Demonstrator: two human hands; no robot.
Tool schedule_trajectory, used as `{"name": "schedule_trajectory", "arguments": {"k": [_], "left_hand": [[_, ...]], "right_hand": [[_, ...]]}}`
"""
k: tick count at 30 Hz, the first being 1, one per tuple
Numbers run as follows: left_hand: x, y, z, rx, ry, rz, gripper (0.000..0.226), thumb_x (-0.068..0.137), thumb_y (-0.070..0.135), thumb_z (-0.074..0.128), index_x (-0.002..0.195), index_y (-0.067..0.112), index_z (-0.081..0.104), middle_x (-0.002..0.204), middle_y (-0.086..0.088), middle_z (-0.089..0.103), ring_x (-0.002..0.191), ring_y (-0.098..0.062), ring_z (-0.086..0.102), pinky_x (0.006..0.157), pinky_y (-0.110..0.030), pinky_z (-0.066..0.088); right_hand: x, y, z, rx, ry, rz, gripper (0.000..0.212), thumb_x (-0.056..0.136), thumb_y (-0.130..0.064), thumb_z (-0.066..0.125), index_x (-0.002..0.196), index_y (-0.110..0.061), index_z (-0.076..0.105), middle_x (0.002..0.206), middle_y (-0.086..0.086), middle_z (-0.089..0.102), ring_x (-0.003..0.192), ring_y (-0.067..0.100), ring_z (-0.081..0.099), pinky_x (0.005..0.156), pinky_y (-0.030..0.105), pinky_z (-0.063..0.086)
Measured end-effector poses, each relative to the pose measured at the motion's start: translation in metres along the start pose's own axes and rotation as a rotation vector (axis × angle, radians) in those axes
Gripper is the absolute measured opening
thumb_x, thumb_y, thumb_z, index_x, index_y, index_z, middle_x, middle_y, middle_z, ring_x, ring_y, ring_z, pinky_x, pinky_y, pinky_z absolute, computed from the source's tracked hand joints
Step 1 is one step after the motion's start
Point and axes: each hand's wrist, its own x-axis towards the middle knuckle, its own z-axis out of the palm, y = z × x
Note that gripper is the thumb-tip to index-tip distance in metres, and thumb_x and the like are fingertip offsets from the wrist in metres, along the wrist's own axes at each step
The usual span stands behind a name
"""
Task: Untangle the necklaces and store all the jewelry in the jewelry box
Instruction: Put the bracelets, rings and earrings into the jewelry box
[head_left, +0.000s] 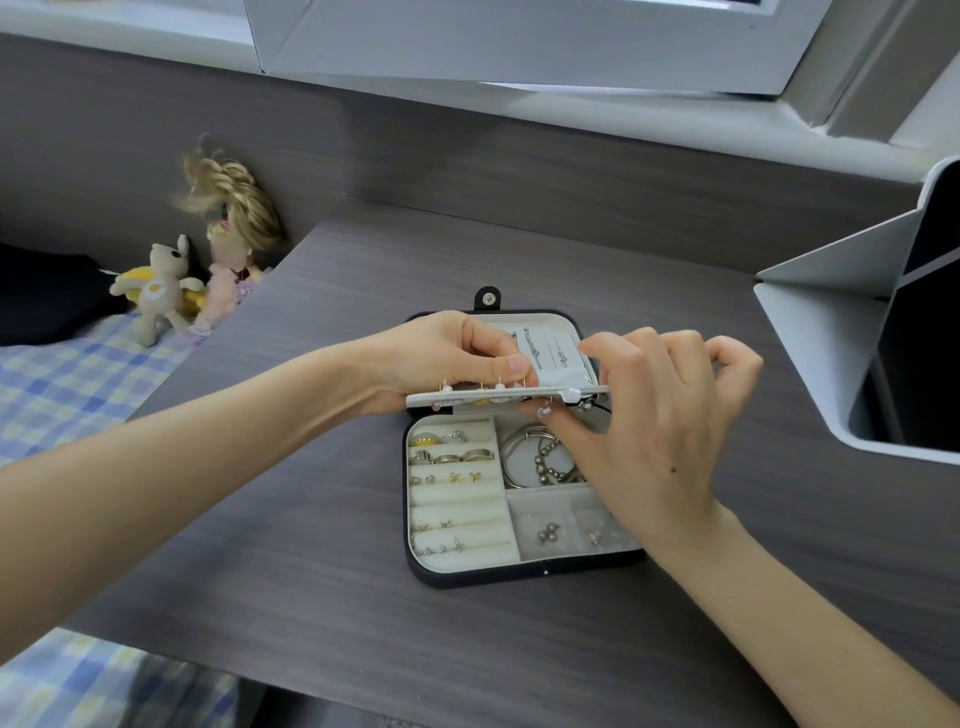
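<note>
The jewelry box (524, 571) lies open mid-frame on the table (311, 571). The left hand (452, 364) pinches the earring panel (498, 398), apparently to keep it level. The right hand (660, 415) curls its fingers (613, 348) around the panel's right end, seemingly fixing something beneath.

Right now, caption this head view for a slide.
Left hand and right hand hold earring panel over open jewelry box.

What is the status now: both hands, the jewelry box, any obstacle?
Left hand grips earring panel at left end; right hand pinches it further right. Jewelry box open, rings and bracelets inside. Nothing blocks the box.
</note>
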Motion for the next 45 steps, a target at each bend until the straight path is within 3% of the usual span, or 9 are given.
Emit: {"name": "schedule_trajectory", "arguments": {"k": [7,19,24,30,35,45], "left_hand": [[-0.001,-0.0008,0.0004,-0.023,-0.001,0.006,0.016,0.076,0.03,0.064,0.071,0.017,0.073,0.083,0.0,0.066,0.073,-0.007,0.058,0.066,-0.016,0.046],[-0.0019,-0.0024,-0.0017,0.038,0.012,0.047,0.02,0.074,0.029,0.065,0.079,0.01,0.072,0.084,0.004,0.066,0.078,-0.006,0.06,0.07,-0.015,0.046],[-0.0014,-0.0034,-0.0007,0.043,0.031,0.06,0.016,0.083,0.024,0.063,0.079,0.01,0.071,0.08,0.006,0.066,0.073,-0.005,0.06,0.067,-0.015,0.045],[-0.0013,-0.0043,-0.0024,-0.013,-0.006,0.043,0.027,0.093,0.029,0.055,0.068,0.021,0.062,0.069,0.004,0.052,0.062,-0.01,0.041,0.062,-0.026,0.032],[-0.0021,-0.0033,-0.0031,0.019,-0.054,0.071,0.029,0.095,0.026,0.04,0.069,0.012,0.041,0.071,-0.001,0.037,0.063,-0.012,0.032,0.063,-0.029,0.025],[-0.0014,-0.0023,-0.007,0.021,-0.163,0.015,0.018,0.089,0.023,0.043,0.08,0.007,0.047,0.074,0.003,0.042,0.067,-0.01,0.036,0.064,-0.025,0.032]], "right_hand": [[-0.0005,0.0002,0.001,-0.01,0.003,0.001,0.04,0.08,-0.045,0.071,0.093,-0.016,0.048,0.07,0.001,0.056,0.069,0.019,0.04,0.074,0.036,0.026],[-0.0007,0.0,0.0008,-0.014,0.001,0.004,0.04,0.078,-0.046,0.072,0.093,-0.015,0.049,0.071,0.001,0.056,0.07,0.018,0.04,0.074,0.036,0.026],[0.0002,-0.0002,0.0008,-0.008,0.004,0.005,0.039,0.079,-0.044,0.071,0.093,-0.015,0.049,0.071,0.001,0.056,0.069,0.018,0.041,0.075,0.036,0.026],[-0.0005,0.0004,0.0008,-0.002,-0.005,0.003,0.041,0.073,-0.036,0.076,0.094,-0.016,0.047,0.071,0.0,0.056,0.07,0.017,0.04,0.075,0.036,0.026],[-0.0002,0.0009,0.0003,0.007,-0.012,-0.005,0.043,0.073,-0.039,0.076,0.095,-0.016,0.047,0.071,0.0,0.056,0.071,0.017,0.039,0.076,0.036,0.026],[-0.0005,0.001,0.0001,0.012,-0.011,-0.003,0.044,0.073,-0.039,0.076,0.096,-0.016,0.048,0.072,0.001,0.057,0.072,0.018,0.039,0.076,0.036,0.026]]}}
